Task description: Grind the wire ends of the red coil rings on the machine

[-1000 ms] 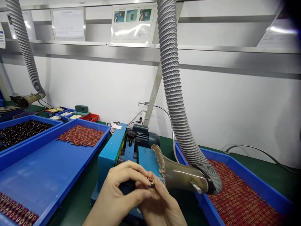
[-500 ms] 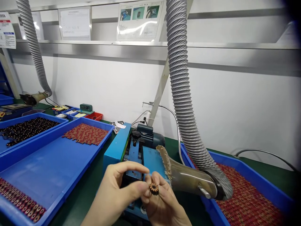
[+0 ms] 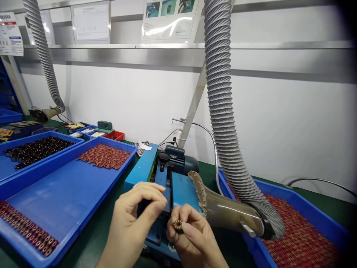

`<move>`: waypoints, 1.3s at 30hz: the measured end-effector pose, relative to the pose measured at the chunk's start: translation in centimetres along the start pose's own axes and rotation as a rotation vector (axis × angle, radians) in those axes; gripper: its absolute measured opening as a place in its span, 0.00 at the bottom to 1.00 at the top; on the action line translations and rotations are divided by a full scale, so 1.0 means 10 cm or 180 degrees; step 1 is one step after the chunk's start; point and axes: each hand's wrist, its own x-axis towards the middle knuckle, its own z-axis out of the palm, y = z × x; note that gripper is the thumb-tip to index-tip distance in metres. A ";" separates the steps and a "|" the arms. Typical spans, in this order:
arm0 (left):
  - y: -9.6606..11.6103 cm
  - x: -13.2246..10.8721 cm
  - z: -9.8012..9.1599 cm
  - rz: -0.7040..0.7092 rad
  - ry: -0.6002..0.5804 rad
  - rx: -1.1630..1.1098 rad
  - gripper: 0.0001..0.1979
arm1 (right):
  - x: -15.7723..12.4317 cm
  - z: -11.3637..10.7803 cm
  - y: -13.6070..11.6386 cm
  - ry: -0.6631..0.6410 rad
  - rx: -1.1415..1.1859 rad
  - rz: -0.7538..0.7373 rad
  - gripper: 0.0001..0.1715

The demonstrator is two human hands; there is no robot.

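Note:
My right hand (image 3: pixel 195 238) pinches a small copper-wound ring coil (image 3: pixel 177 226) between thumb and fingers, low in the middle of the view. My left hand (image 3: pixel 134 223) sits just left of it, fingers curled in a pinch close to the coil, and I cannot make out anything in them. Both hands hover in front of a small blue machine (image 3: pixel 178 190) with a dark motor (image 3: pixel 178 158) behind it. A metal suction nozzle (image 3: pixel 228 212) on a grey ribbed hose (image 3: pixel 223 111) opens right beside the hands.
A blue tray (image 3: pixel 67 193) on the left holds rows of red ring coils (image 3: pixel 104 156). Behind it another blue tray (image 3: pixel 8 167) holds dark coils. On the right a blue tray (image 3: pixel 320 219) is full of red coils. A second hose (image 3: pixel 44 63) hangs far left.
The view has shifted so everything sits further right and lower. My right hand has turned the coil and lowered it slightly; my left fingers have drawn a little away from it.

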 end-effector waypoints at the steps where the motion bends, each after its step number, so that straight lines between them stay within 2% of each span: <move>1: -0.01 0.00 -0.02 0.0023 0.0174 -0.0109 0.08 | 0.00 0.01 -0.01 0.0025 0.0000 -0.0003 0.13; 2: -0.02 -0.01 -0.05 0.0045 0.0290 -0.0183 0.08 | 0.00 0.02 -0.01 0.0065 -0.0017 -0.0019 0.14; 4: -0.03 -0.01 -0.09 0.0074 0.0234 -0.0181 0.05 | -0.01 0.04 -0.03 0.0157 -0.0114 -0.0132 0.14; 6: -0.02 -0.01 -0.12 -0.0022 -0.0140 -0.0010 0.04 | -0.01 0.05 -0.05 0.0251 -0.0287 -0.0348 0.14; 9: 0.01 0.00 -0.10 -0.0357 -0.0769 0.0341 0.11 | -0.03 0.06 -0.06 0.0397 -0.0506 -0.0561 0.14; 12: 0.03 0.03 -0.02 -0.0522 -0.0945 0.0279 0.08 | -0.04 0.06 -0.07 0.0494 -0.0524 -0.0474 0.15; 16: 0.03 0.05 0.06 -0.0438 -0.0811 -0.0179 0.07 | -0.05 0.07 -0.06 0.0477 -0.0463 -0.0290 0.16; 20: 0.00 0.03 0.04 -0.0502 -0.0723 -0.0572 0.06 | -0.05 0.07 -0.06 0.0307 -0.0472 -0.0396 0.14; 24: -0.04 0.02 -0.04 -0.0480 -0.0142 -0.1030 0.07 | -0.04 0.06 -0.08 0.0212 -0.0338 -0.0365 0.12; 26: -0.05 0.03 -0.07 -0.0435 -0.0136 -0.0937 0.04 | -0.03 0.05 -0.09 0.0231 -0.0172 -0.0219 0.13; 29: -0.04 0.04 -0.05 -0.0516 -0.0668 -0.0605 0.07 | -0.03 0.03 -0.10 0.0261 -0.0032 -0.0053 0.15; 31: -0.02 0.04 0.00 -0.0608 -0.0811 -0.0488 0.05 | -0.03 0.02 -0.10 0.0247 0.0001 0.0010 0.15; 34: 0.01 0.03 0.08 -0.0498 -0.0563 -0.0322 0.06 | -0.03 0.02 -0.10 0.0251 0.0105 0.0150 0.14; 37: 0.02 0.03 0.09 -0.0086 -0.0302 -0.0090 0.08 | -0.04 0.03 -0.10 0.0340 0.0249 0.0244 0.15; 39: 0.01 0.02 0.04 0.0182 -0.0097 -0.0041 0.09 | -0.03 0.03 -0.11 0.0430 0.0194 0.0134 0.15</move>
